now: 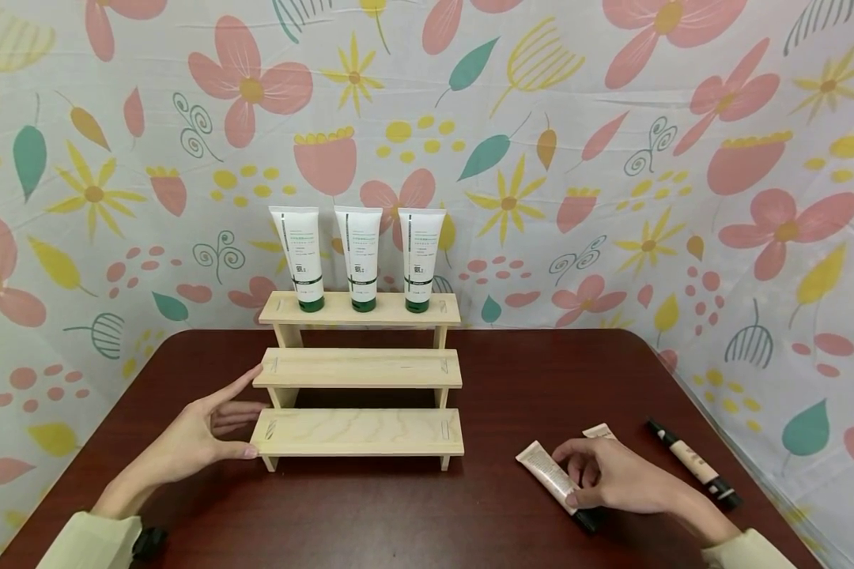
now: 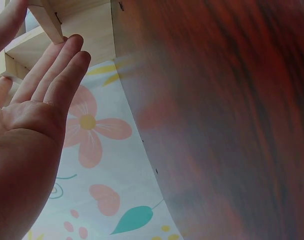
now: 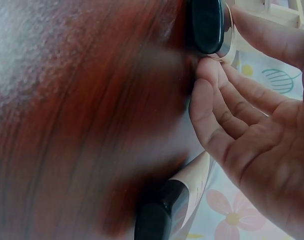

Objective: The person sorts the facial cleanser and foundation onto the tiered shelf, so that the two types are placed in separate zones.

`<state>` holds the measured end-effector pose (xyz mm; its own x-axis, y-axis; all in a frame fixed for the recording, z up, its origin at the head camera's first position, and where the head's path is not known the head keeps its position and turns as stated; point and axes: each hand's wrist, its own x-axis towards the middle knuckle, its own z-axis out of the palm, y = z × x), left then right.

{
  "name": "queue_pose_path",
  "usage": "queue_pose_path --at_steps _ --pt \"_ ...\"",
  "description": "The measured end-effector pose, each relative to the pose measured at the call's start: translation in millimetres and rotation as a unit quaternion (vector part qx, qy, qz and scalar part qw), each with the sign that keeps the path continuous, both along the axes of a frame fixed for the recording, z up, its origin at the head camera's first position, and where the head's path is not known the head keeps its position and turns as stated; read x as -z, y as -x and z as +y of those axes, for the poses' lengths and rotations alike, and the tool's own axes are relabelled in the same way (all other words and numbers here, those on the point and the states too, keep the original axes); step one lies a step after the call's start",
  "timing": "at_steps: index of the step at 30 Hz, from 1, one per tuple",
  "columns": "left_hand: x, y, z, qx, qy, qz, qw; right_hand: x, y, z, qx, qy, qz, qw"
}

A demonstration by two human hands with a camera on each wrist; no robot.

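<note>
My right hand (image 1: 612,474) pinches a small pinkish-beige squeeze tube (image 1: 546,472) with a black cap, its thumb on one side and fingers on the other. The tube lies slanted, close over the table. In the right wrist view its black cap (image 3: 207,27) shows beside my fingertips. A second beige tube (image 1: 599,431) is mostly hidden behind that hand. At the left end of a three-step wooden display stand (image 1: 356,431), my left hand (image 1: 195,438) has its fingers extended, the index fingertip at the middle step and the thumb at the lowest.
Three white squeeze tubes with green caps, including the middle tube (image 1: 360,257), stand in a row on the top step. A beige tube with black ends (image 1: 693,462) lies at the right of the dark red-brown table (image 1: 398,521). A flower-patterned cloth (image 1: 541,158) hangs behind.
</note>
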<state>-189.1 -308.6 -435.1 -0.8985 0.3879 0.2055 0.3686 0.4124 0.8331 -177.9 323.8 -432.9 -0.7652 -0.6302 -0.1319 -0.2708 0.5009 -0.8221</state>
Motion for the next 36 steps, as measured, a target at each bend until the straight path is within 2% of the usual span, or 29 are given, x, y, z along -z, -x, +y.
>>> queue_pose_path --at_steps 10,17,26,36 --pt "-1.2 0.1 0.8 -0.005 0.002 -0.005 1.0000 1.3 -0.6 -1.0 -0.001 -0.009 0.026 0.9996" --pt "-1.9 -0.4 1.1 -0.008 0.007 -0.006 0.9999 3.6 -1.3 -0.6 0.004 0.008 0.006 0.9999" --pt "-2.7 -0.5 1.3 -0.012 0.011 -0.007 0.9998 5.0 -4.9 0.3 0.015 0.051 -0.040 0.9977" --pt "-2.4 -1.0 1.4 -0.012 0.012 -0.005 0.9998 6.4 -7.9 -2.8 0.022 0.067 -0.003 0.9975"
